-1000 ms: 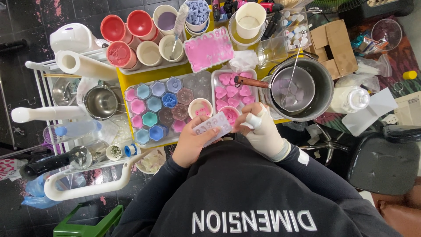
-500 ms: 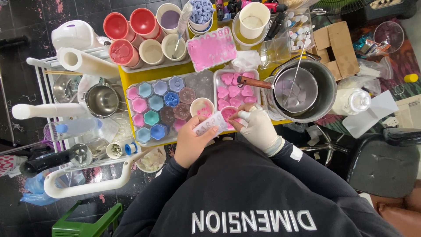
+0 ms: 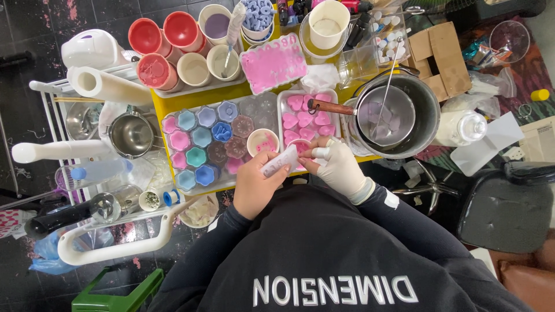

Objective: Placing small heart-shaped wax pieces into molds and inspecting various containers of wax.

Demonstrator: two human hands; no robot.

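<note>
Mould: small translucent mould (image 3: 280, 161) with pink pieces in its cells, held above the near edge of the yellow desk (image 3: 203, 96), tilted on edge.
Left hand: bare left hand (image 3: 258, 184) grasping the mould's near-left end, thumb over the top.
Right hand: gloved right hand (image 3: 338, 167) pinching the mould's right end over a small cup (image 3: 301, 145) with pink pieces in it.
Around: second small cup (image 3: 263, 141) just left; tray of pink hearts (image 3: 306, 118) beyond; pot (image 3: 399, 118) to the right.
Doing it well, as I judge: keep the mould over the cup, flex one cell at a time, push from behind with the thumb so pieces drop clean.
</note>
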